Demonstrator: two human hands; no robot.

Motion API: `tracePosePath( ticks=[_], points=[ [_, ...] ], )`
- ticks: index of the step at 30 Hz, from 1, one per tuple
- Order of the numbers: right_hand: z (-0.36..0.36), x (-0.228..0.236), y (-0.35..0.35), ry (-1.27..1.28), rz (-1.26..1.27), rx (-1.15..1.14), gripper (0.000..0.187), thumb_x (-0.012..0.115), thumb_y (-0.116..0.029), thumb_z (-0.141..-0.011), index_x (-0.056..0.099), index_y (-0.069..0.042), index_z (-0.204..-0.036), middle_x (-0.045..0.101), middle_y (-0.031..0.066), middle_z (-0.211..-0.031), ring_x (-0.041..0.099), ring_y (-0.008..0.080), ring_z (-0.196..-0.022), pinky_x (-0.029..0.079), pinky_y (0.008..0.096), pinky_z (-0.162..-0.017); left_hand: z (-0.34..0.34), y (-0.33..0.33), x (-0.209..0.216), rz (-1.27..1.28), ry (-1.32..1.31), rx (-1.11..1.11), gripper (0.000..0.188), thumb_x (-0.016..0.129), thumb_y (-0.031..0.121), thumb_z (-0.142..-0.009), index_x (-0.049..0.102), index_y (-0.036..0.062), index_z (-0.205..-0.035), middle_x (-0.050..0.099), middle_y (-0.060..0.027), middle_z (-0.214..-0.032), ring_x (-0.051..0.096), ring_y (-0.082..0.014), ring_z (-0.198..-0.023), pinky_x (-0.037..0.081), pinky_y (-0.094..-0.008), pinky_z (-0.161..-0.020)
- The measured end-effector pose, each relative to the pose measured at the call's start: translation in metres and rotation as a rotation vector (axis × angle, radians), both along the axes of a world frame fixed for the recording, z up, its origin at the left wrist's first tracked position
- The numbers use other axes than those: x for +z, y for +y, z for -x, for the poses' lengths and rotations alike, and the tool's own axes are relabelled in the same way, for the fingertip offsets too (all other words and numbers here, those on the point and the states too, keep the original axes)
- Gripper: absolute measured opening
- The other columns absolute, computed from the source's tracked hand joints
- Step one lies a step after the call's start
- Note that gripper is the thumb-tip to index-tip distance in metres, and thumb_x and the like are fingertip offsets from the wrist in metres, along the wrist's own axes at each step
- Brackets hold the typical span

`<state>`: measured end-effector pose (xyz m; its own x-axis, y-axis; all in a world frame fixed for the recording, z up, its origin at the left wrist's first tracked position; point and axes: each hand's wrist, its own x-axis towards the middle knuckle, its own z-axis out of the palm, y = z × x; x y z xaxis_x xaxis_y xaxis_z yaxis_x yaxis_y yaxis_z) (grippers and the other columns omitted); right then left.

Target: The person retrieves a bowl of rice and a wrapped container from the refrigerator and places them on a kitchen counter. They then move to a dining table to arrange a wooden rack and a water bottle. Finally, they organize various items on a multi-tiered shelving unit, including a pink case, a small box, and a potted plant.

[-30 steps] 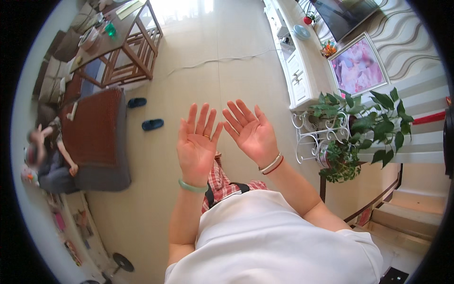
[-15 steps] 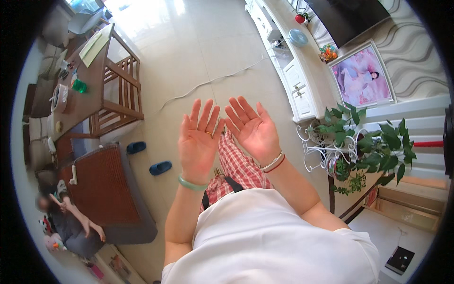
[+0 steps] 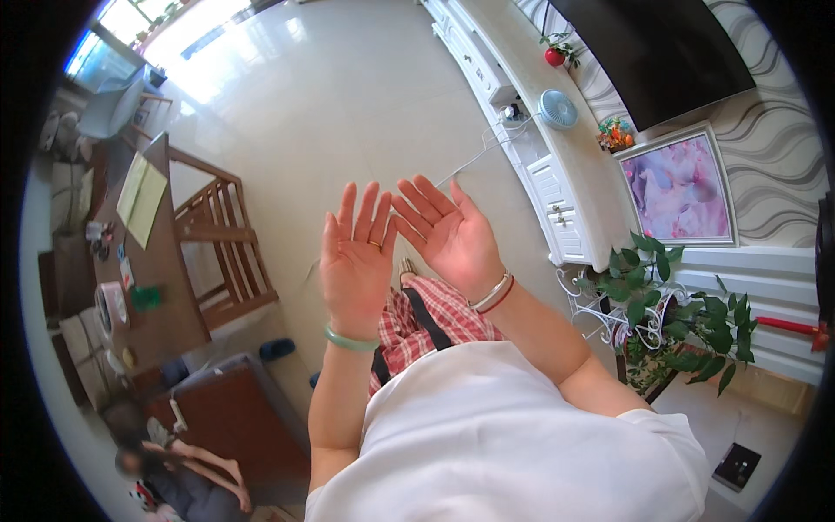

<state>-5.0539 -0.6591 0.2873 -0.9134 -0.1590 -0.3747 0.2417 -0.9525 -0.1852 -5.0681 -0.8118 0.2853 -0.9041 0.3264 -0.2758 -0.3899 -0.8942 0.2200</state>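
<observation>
Both of my hands are raised in front of my body, palms up and bare. My left hand point(image 3: 358, 261) has its fingers stretched out, with a ring on one finger and a pale green bangle point(image 3: 351, 340) round the wrist. Beside it, my right hand point(image 3: 454, 237) is spread too; a silver bangle point(image 3: 490, 293) and a red cord circle that wrist. The little-finger sides of the hands come close together at the fingertips. Neither palm holds anything. Below them are my red checked trousers point(image 3: 452, 313) with a dark strap across.
To the left stand a wooden table point(image 3: 170, 287) and a slatted wooden chair point(image 3: 228, 252). A person point(image 3: 187, 478) sits at lower left, near blue slippers point(image 3: 277, 350). On the right are a white cabinet point(image 3: 557, 187) with a fan point(image 3: 557, 110), a potted plant point(image 3: 718, 326) and a television point(image 3: 661, 61).
The whole view has shifted: the table, slippers and seated person appear lower, and more of the far floor and window shows. My hands stay spread, slightly further left in the picture.
</observation>
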Motion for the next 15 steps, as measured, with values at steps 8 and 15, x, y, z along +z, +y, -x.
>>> tracePosePath(
  ticks=[8,15],
  points=[
    [0.093,-0.023,0.044,-0.136,0.003,-0.285,0.042,0.04,-0.036,-0.101,0.058,-0.004,-0.122,0.058,0.0116,-0.128,0.053,0.0269,-0.121,0.04,0.0423,-0.105,0.14,0.053,-0.029,-0.031,-0.11,-0.331,0.044,0.037,0.033,-0.103,0.043,0.0119,-0.141,0.043,-0.0111,-0.145,0.037,-0.0259,-0.136,0.033,-0.0413,-0.111],
    [0.17,-0.062,0.084,-0.126,0.03,-0.679,0.041,0.043,-0.036,-0.1,0.057,-0.004,-0.122,0.06,0.0107,-0.125,0.055,0.025,-0.117,0.041,0.0415,-0.104,0.265,0.129,-0.057,0.124,-0.076,-0.748,0.047,0.04,0.034,-0.102,0.04,0.01,-0.142,0.041,-0.0121,-0.146,0.037,-0.026,-0.136,0.032,-0.0399,-0.112]
  ],
)
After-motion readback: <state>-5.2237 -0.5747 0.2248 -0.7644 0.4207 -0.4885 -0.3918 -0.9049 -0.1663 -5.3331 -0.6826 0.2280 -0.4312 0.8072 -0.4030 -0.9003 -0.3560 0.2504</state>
